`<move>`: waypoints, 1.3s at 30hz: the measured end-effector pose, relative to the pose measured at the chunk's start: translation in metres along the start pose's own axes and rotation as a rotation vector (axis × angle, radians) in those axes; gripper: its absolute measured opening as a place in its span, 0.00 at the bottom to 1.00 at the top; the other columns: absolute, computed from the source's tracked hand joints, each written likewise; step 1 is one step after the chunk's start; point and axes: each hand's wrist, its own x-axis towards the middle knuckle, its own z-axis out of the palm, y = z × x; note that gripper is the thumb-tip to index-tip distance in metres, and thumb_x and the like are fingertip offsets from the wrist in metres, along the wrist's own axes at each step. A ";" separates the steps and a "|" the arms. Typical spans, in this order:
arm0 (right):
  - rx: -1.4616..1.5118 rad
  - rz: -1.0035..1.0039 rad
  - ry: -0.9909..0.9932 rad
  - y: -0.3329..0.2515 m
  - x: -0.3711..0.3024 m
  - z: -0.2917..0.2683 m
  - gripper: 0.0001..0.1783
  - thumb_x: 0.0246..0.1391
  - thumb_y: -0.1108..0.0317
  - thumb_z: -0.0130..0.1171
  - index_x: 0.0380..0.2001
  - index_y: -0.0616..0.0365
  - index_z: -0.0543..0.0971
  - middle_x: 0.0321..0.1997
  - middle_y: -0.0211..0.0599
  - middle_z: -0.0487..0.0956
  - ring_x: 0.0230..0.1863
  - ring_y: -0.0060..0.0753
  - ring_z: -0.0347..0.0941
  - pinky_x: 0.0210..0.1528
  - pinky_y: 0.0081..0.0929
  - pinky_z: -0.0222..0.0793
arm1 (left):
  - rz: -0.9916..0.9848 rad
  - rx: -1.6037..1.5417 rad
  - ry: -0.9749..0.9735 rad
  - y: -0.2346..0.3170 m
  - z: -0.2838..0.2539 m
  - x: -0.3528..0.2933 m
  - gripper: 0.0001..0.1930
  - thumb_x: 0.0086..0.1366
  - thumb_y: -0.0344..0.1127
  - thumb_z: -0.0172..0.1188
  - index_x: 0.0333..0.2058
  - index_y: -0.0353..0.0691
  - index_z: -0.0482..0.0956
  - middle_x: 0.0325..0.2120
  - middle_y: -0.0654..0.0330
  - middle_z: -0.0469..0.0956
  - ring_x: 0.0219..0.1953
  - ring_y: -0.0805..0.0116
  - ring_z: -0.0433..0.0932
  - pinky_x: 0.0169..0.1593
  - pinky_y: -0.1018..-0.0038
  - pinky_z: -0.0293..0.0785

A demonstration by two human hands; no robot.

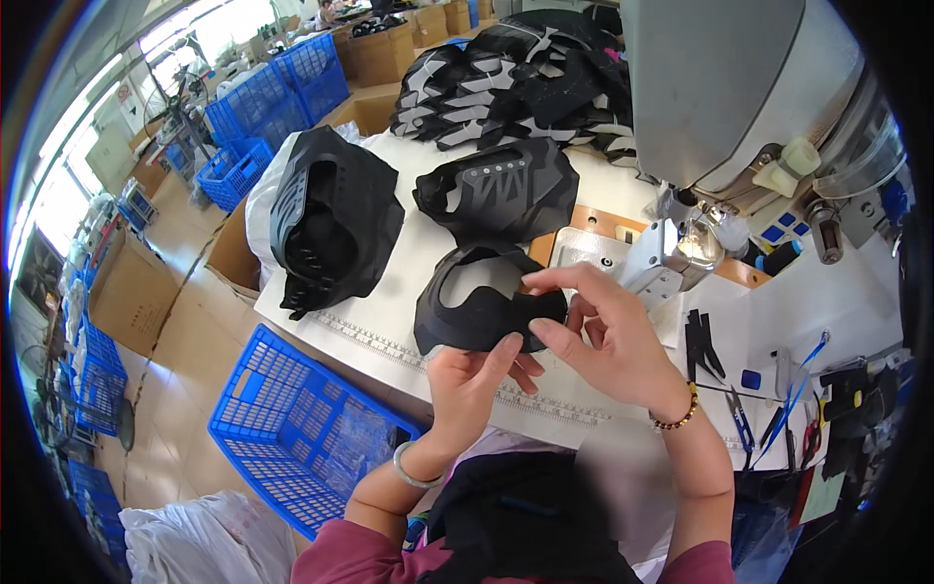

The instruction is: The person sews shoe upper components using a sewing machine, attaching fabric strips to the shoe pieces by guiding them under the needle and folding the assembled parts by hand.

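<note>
A black shoe upper is held over the near side of the white worktable. My left hand grips its near edge, thumb on top and the other fingers partly hidden underneath. At its right end, my right hand has it between thumb and index finger. Just beyond lies another black upper with a row of eyelets. A third black upper stands farther left, its hollow side showing. To the right of my hands is the metal working end of a sewing machine.
The machine's grey head overhangs the right side. Black and grey uppers are piled at the back. Black strips, tweezers and scissors lie right. A blue crate stands below the table's left edge.
</note>
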 end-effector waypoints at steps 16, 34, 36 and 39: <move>-0.833 -0.920 0.131 0.029 -0.033 0.002 0.20 0.34 0.71 0.58 0.38 0.53 0.77 0.36 0.25 0.69 0.26 0.19 0.67 0.25 0.15 0.66 | 0.201 0.066 0.042 -0.019 0.006 0.002 0.06 0.60 0.23 0.53 0.34 0.27 0.76 0.29 0.62 0.77 0.30 0.81 0.72 0.33 0.85 0.69; -0.709 -0.493 -0.388 0.030 -0.060 0.031 0.18 0.49 0.64 0.55 0.44 0.58 0.72 0.35 0.31 0.71 0.25 0.27 0.72 0.20 0.20 0.67 | 0.211 0.132 0.178 0.051 -0.110 0.047 0.12 0.57 0.25 0.57 0.41 0.40 0.73 0.33 0.64 0.76 0.34 0.78 0.75 0.43 0.80 0.70; -0.701 -0.408 -0.305 0.032 -0.060 0.027 0.19 0.49 0.65 0.56 0.45 0.59 0.71 0.40 0.35 0.71 0.26 0.28 0.73 0.22 0.20 0.69 | 0.310 0.343 0.318 0.082 -0.148 0.066 0.11 0.58 0.30 0.57 0.39 0.35 0.74 0.32 0.65 0.76 0.34 0.77 0.74 0.42 0.81 0.69; -0.638 -0.374 -0.314 0.042 -0.059 0.018 0.18 0.48 0.66 0.56 0.44 0.57 0.72 0.40 0.34 0.71 0.25 0.29 0.73 0.22 0.21 0.69 | 0.386 0.153 0.395 0.106 -0.183 0.110 0.14 0.60 0.33 0.56 0.42 0.31 0.73 0.36 0.59 0.76 0.36 0.75 0.74 0.42 0.80 0.70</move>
